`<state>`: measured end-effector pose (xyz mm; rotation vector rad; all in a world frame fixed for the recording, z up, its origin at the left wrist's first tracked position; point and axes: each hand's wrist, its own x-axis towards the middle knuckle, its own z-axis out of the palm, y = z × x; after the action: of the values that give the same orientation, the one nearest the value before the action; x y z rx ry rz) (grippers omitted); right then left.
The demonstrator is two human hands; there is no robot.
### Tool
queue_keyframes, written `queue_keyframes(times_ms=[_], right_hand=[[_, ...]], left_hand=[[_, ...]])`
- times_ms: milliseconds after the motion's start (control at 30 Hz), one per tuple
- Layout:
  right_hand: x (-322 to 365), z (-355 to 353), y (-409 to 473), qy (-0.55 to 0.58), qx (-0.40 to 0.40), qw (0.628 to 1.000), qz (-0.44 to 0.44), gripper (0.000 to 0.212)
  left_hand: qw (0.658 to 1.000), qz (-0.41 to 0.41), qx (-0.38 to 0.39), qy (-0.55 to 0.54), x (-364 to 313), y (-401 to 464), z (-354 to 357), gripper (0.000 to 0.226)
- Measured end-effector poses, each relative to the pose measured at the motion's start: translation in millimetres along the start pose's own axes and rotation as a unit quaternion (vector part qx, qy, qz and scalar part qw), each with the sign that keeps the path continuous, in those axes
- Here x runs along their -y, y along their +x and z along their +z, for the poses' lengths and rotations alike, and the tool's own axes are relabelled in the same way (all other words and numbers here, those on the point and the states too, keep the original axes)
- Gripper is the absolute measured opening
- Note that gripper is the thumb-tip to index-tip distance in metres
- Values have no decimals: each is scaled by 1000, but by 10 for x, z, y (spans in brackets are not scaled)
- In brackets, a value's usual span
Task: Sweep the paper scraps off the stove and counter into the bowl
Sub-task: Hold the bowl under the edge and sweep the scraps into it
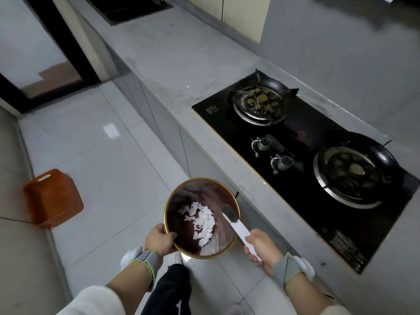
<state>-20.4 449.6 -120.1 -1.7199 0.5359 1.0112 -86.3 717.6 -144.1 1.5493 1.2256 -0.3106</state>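
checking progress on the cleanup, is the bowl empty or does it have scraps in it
Not empty. White paper scraps lie piled across the bottom of the bowl, which the left hand holds by its rim.

You see an orange plastic bin (pixel 53 198) lying tipped on the glossy pale tiled floor (pixel 109 155), a dark-framed doorway (pixel 45 53) at your upper left, cream cabinet panels (pixel 245 14) above, grey lower cabinet fronts (pixel 159 119) beneath.

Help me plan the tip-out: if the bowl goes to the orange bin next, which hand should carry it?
Probably the left hand: it already grips the bowl rim, and the orange bin sits on the floor to its side. The right hand holds the brush.
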Motion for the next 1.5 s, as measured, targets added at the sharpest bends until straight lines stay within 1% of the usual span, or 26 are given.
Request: queue_keyframes(times_ms=[200,367,567,733,833,933,1033,1100,1200,1267,1300,1367,1400,1433,1500], right_hand=[[-471,-354,-34,24,-2,1000,-7,8],[-643,-378,182,2,-17,1000,-12,14],[-787,-237,877,-66,-15,997,25,13],[-995,117,1724,5,-46,998,40,18],[-1258,389,2289,32,-61,996,60,23],[-1482,572,2799,30,-76,993,87,19],[-1600,687,3265,-2,-72,993,96,13],[-1632,720,3486,-8,-80,992,97,14],[-1655,757,3641,1,-94,991,95,21],[-1675,782,3672,13,-86,992,90,20],[-1682,795,3654,17,-82,992,93,17],[-1674,825,3596,23,-73,992,97,9],[-1661,841,3556,25,-69,993,95,9],[-1637,849,3504,23,-69,993,94,14],[-1571,863,3384,29,-66,993,94,20]], left_hand=[[995,-39,-3,-87,459,-423,497,8],[994,-60,-7,-90,744,-364,670,8],[993,-71,1,-93,1027,353,869,7],[990,-88,6,-111,1460,1317,1209,7],[986,-100,4,-132,1762,1859,1485,5],[983,-112,7,-147,2043,2304,1731,8],[984,-118,17,-134,2281,2725,1889,9],[984,-123,26,-124,2421,2955,1987,11],[981,-149,53,-116,2544,3160,2091,9],[976,-174,83,-98,2612,3256,2128,4],[974,-186,98,-82,2634,3281,2132,12],[966,-208,127,-88,2655,3272,2121,27],[961,-216,142,-95,2631,3223,2096,30],[958,-220,155,-102,2595,3160,2059,32],[957,-217,161,-105,2493,3036,1982,33]])
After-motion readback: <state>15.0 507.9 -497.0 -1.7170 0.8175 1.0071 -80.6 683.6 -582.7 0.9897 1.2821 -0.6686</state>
